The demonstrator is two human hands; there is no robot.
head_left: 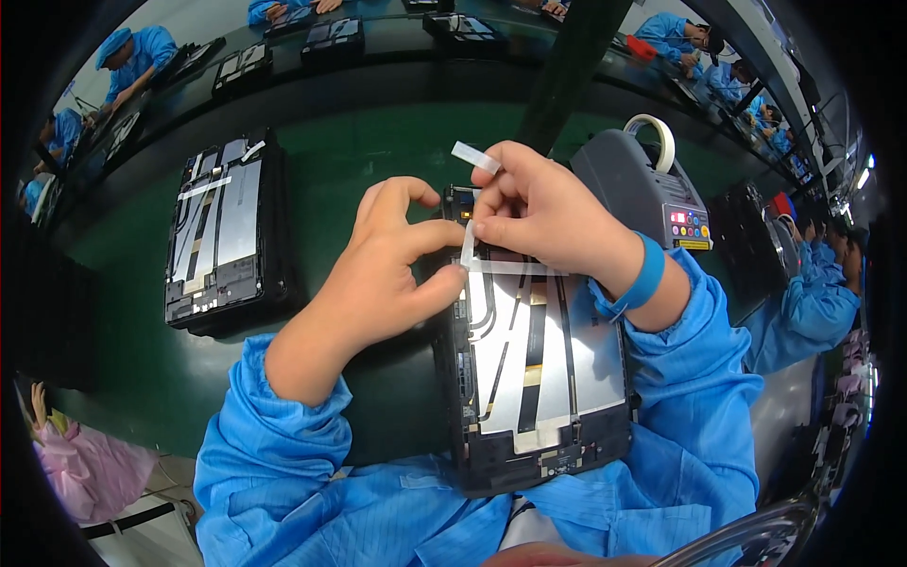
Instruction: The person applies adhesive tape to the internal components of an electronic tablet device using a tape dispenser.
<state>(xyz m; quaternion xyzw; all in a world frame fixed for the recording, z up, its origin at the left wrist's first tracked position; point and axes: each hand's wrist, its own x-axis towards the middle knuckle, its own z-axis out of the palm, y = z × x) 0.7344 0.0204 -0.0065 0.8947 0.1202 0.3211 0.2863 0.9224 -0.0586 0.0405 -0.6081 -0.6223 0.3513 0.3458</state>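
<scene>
An opened tablet-like device (600, 364) lies in front of me, its silver plate and black cables facing up. My right hand (548, 203) is over its far end, thumb and fingers pinched on a short strip of white tape (469, 244). A second tape strip (472, 155) sticks out from between the fingers of that hand. My left hand (383, 255) is at the device's left edge, index finger and thumb apart, their tips close to the pinched strip. Another translucent strip (515, 268) crosses the silver plate below the right hand.
On the left stands a stack of similar opened devices (219, 236). A grey tape dispenser (619, 175) with a white tape roll (664, 142) is at the right. A dark post (576, 71) rises beyond. Several blue-clad people work around; more devices (333, 36) line the far bench.
</scene>
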